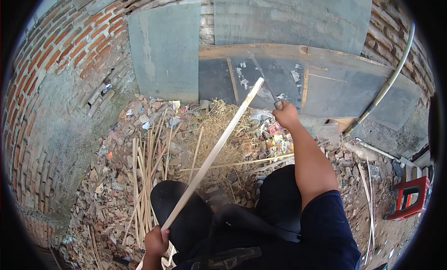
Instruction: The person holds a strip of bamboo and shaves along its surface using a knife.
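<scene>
My left hand point(156, 242) is closed around the lower end of a long pale strip of wood or bamboo point(212, 163). The strip slants up and away to the right, passing over my dark-clothed left knee point(179, 202). My right hand point(286, 115) grips the handle of a long, thin-bladed knife point(265, 81). Its dark blade points up and to the left, near the strip's far end; whether the two touch I cannot tell. Curly pale shavings point(223, 125) lie in a heap on the ground beneath the strip.
Several loose strips point(144, 177) lie on the rubble at left, others point(368, 195) at right. A red plastic stool point(412, 198) stands at far right. Brick wall point(70, 60) rises at left; grey panels point(163, 51) stand ahead, with a pipe point(393, 76) slanting down at right.
</scene>
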Motion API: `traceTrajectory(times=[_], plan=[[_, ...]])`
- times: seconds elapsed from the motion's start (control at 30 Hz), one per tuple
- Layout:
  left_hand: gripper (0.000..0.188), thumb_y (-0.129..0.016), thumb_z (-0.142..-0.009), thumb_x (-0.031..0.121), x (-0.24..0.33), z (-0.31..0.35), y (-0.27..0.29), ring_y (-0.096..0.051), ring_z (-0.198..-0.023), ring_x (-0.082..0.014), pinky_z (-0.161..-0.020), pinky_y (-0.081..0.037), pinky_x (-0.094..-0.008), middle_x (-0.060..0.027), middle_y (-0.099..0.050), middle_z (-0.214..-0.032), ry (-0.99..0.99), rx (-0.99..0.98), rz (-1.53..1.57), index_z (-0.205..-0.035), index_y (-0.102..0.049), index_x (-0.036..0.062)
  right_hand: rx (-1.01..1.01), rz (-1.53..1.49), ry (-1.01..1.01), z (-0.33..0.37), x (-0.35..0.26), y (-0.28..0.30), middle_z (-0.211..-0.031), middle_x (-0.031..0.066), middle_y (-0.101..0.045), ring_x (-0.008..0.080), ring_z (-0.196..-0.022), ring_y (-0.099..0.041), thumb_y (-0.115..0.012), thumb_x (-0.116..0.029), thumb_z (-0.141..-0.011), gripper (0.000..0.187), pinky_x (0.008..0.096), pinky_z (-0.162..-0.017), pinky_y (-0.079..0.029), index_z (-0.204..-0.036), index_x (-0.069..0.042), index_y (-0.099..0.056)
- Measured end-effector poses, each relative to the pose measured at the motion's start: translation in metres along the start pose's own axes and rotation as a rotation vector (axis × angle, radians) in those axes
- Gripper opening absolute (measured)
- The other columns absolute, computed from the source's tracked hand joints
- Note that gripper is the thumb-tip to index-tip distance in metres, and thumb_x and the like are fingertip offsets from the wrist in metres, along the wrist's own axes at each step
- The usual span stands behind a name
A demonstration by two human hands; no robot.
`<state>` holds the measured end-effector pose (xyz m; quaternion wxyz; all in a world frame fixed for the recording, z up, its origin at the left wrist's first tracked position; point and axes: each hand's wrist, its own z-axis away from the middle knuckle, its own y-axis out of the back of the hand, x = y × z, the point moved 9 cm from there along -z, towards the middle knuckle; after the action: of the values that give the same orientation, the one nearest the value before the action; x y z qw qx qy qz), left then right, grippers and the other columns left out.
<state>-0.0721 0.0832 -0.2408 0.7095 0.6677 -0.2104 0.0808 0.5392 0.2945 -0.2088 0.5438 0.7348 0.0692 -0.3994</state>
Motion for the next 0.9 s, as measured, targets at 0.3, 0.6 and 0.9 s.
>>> traceTrajectory(times=[0.3, 0.6, 0.9], plan=[[0.036, -0.063, -0.093, 0.03, -0.005, 0.018, 0.003, -0.059, -0.059, -0.048, -0.052, -0.045, -0.0521, -0.0233, -0.058, -0.061, 0.125, 0.004, -0.006, -0.077, -0.05, 0.001, -0.067, -0.043, 0.11, 0.019, -0.023, 0.01, -0.091, 0.022, -0.069, 0.0402, -0.09, -0.066, -0.065, -0.021, -0.074, 0.031, 0.0454, -0.082, -0.052, -0.101, -0.004, -0.066], [0.025, -0.063, -0.093, 0.021, 0.009, 0.034, 0.01, -0.058, -0.051, -0.0233, -0.05, -0.043, -0.0355, -0.0125, -0.056, -0.057, 0.146, 0.152, 0.251, -0.083, -0.054, -0.0005, 0.021, -0.073, 0.078, 0.013, -0.02, 0.015, -0.09, 0.0212, -0.069, 0.0394, -0.088, -0.067, -0.065, -0.02, -0.075, 0.03, 0.0455, -0.081, -0.052, -0.1, -0.005, -0.067], [0.024, -0.066, -0.092, 0.019, 0.003, 0.036, 0.002, -0.059, -0.053, -0.0231, -0.053, -0.045, -0.0361, -0.0118, -0.058, -0.06, 0.185, 0.091, 0.26, -0.091, -0.052, -0.0002, 0.121, -0.208, 0.029, 0.013, -0.007, 0.03, -0.087, 0.0197, -0.07, 0.0375, -0.083, -0.067, -0.066, -0.021, -0.075, 0.031, 0.0437, -0.078, -0.051, -0.101, -0.004, -0.068]])
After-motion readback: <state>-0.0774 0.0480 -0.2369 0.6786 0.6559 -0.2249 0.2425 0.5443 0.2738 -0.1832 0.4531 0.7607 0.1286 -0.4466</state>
